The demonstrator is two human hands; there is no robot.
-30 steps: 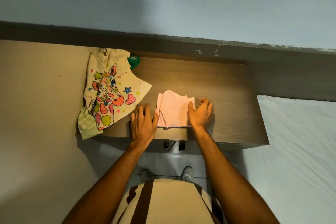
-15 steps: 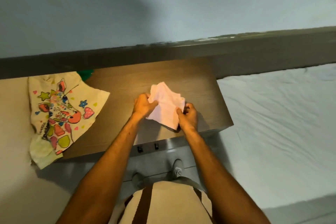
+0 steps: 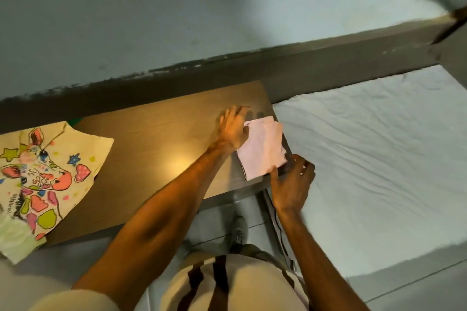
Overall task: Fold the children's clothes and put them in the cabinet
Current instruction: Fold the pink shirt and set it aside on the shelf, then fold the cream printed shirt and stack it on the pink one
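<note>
A folded pink garment (image 3: 262, 149) lies at the right end of the wooden cabinet top (image 3: 164, 134), close to its right edge. My left hand (image 3: 233, 129) rests at the garment's far left edge with its fingers stretched out over the wood. My right hand (image 3: 290, 184) pinches the garment's near right corner, thumb on top and fingers curled at the cabinet's edge. A cream children's shirt with a colourful giraffe print (image 3: 45, 177) lies unfolded at the left end, hanging over the front edge.
A pale green cloth (image 3: 17, 240) sticks out below the giraffe shirt. A green object (image 3: 75, 120) peeks out behind it. A bed with a white sheet (image 3: 379, 159) adjoins the cabinet on the right. A dark cable (image 3: 278, 230) hangs by the cabinet's corner.
Both hands lifted the pink garment from the middle of the cabinet top and carried it to the right end, where it now lies. My view has swung right.
</note>
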